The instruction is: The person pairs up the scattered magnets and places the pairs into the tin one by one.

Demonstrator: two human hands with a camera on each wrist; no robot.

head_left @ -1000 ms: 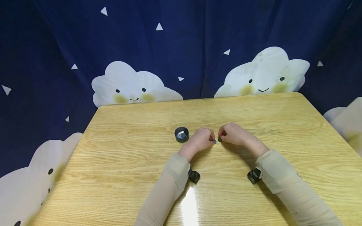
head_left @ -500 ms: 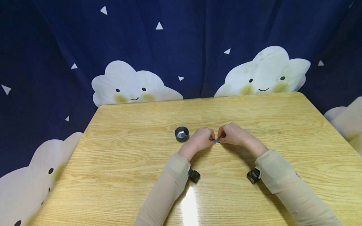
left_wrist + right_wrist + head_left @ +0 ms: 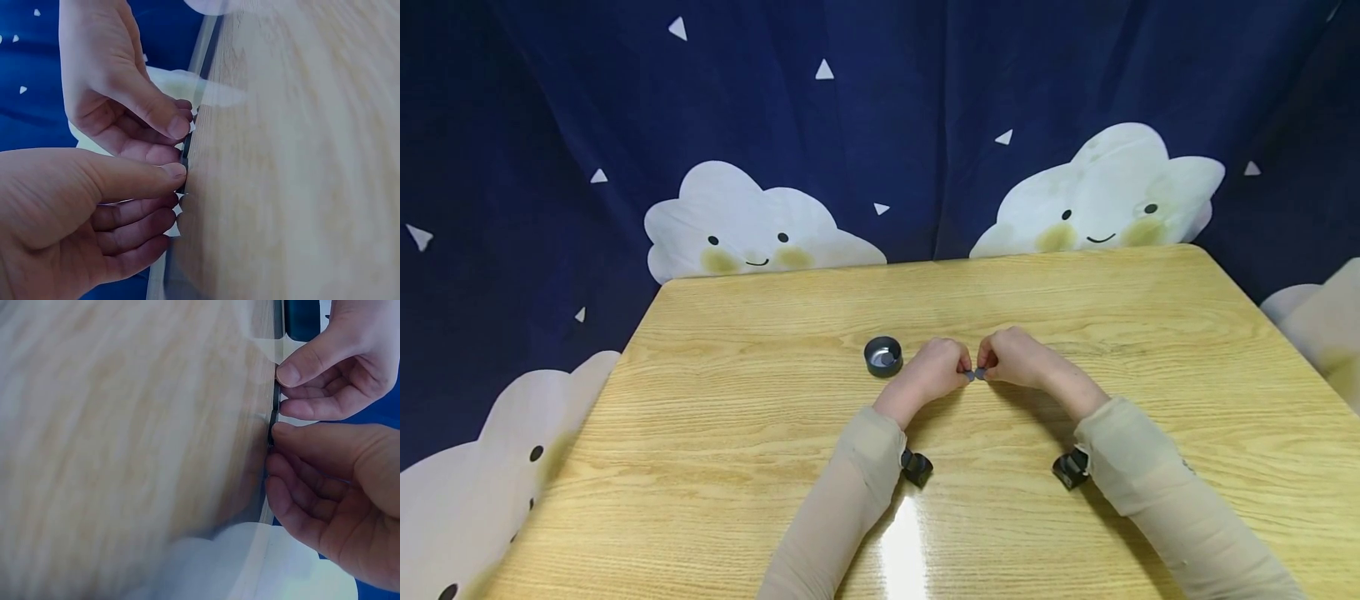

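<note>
My left hand (image 3: 934, 367) pinches a small dark grey disc (image 3: 970, 376) between thumb and fingertips, low at the tabletop. Facing it, my right hand (image 3: 1017, 358) pinches a second small grey disc (image 3: 980, 374) by its side. The two discs lie edge to edge, seemingly touching. Both wrist views show them edge-on as thin dark strips, largely covered by the thumbs. To the left of my left hand stands a round dark bowl-like container (image 3: 883, 367), with a shiny inside and a small dark disc (image 3: 887, 359) in it.
The wooden table (image 3: 737, 417) extends around both hands to its far edge. Behind it hangs a dark blue curtain (image 3: 880, 100) with white clouds. Black wrist cameras (image 3: 917, 468) sit under the sleeves, close to the tabletop.
My right hand has turned its disc flatter and brought it left against the left one, mostly in the first half second. My left hand and the container have stayed put.
</note>
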